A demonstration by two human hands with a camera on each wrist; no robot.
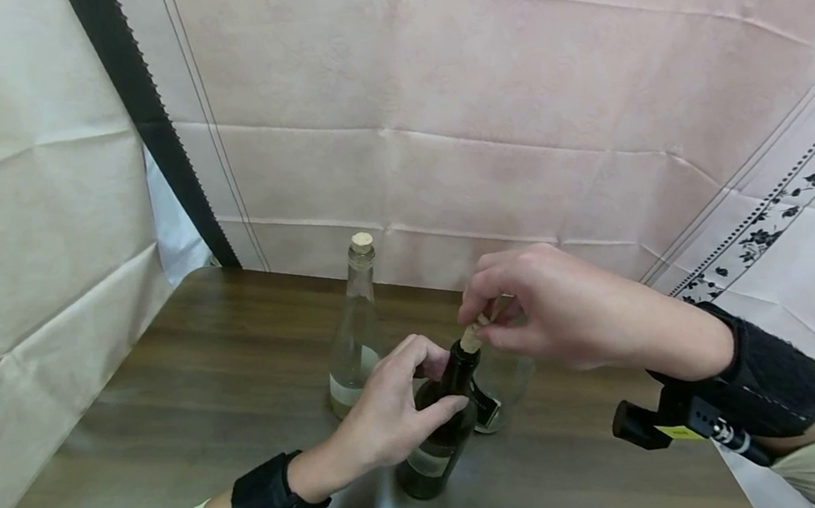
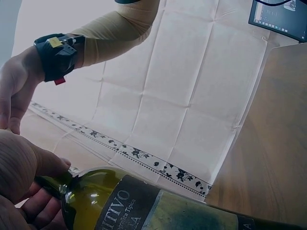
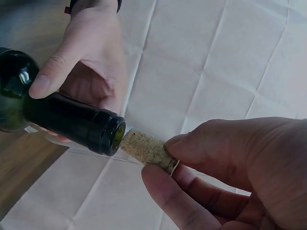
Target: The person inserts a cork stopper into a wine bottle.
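Note:
My left hand grips a dark green wine bottle around its neck, thumb on the near side. The bottle leans slightly, its mouth to the upper right in the head view. A dark label shows in the left wrist view. Between thumb and fingers, my right hand pinches a tapered cork. In the right wrist view the cork's narrower end is right at the rim of the bottle mouth, tilted relative to the neck.
Left of the green bottle stands a clear glass bottle topped with a cork stopper. Another clear bottle stands behind the right hand, partly hidden. A wooden table lies below, with hanging cloth behind it.

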